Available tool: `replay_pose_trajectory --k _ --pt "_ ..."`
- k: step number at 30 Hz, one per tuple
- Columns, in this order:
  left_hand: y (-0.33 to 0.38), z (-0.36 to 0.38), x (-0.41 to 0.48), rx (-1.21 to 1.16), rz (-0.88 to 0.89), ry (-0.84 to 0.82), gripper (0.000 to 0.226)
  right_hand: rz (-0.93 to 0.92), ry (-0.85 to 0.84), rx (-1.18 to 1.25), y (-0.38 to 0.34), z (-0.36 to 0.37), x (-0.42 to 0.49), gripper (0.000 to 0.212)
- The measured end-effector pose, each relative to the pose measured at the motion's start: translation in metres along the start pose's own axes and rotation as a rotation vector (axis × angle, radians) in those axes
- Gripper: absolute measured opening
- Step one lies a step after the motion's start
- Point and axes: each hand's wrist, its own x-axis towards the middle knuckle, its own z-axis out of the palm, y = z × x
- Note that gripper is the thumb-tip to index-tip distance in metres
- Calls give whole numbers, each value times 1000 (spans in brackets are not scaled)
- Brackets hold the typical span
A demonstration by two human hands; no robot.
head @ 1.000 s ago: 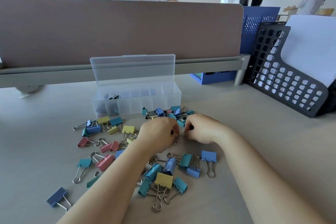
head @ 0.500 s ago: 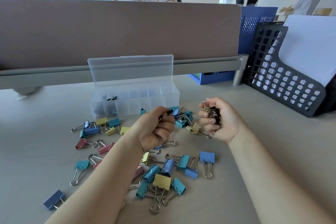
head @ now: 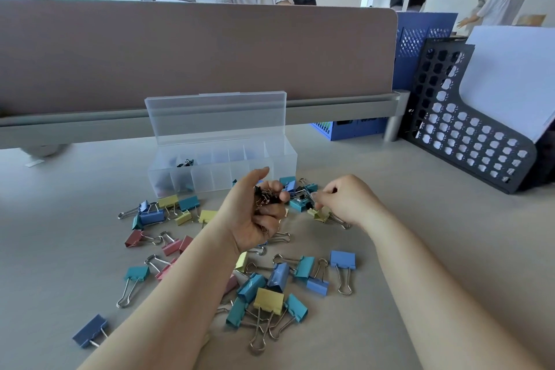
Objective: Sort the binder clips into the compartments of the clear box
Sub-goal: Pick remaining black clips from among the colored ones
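Step in hand: gathering the small black ones for a single drop. Left hand (head: pixel 255 219) is palm-up, fingers curled round a bunch of small black clips (head: pixel 265 197), held just in front of the clear box (head: pixel 204 180). Right hand (head: pixel 348 204) is knuckles-up beside it, fingertips down among the loose clips near the box's front right corner. Cannot tell whether it has one pinched.

The box sits toward the far edge of the desk (head: pixel 420 249), lid standing open. A few black clips (head: pixel 184 163) are already in a compartment near its left end; the other compartments look empty, though the frosted walls make that unsure. Coloured clips (head: pixel 270 288) are scattered across the middle of the desk, down to the near edge.

Judgement: early in the task. Next move calls for carrying the left handful over that left-end compartment and tipping it in without spilling into the neighbouring one.
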Motion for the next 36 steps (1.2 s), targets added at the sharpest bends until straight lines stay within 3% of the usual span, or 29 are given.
replay_pose_trajectory --k 4,9,15,20,25,36 --pt "-1 0 2 51 40 73 39 39 15 -125 4 -2 3 28" --pt "-4 9 1 271 145 212 26 -35 6 -104 4 1 3 16" --pt "-10 9 10 1353 497 431 31 -53 -17 -281 0 6 1 13" --pt "-20 5 12 1968 433 530 38 -67 -51 -245 0 5 2 10" --pt "-23 7 12 2165 396 493 38 -105 -109 -141 10 5 9 19" --pt "-25 11 11 2245 441 481 41 -149 -270 -283 4 -8 1 28"
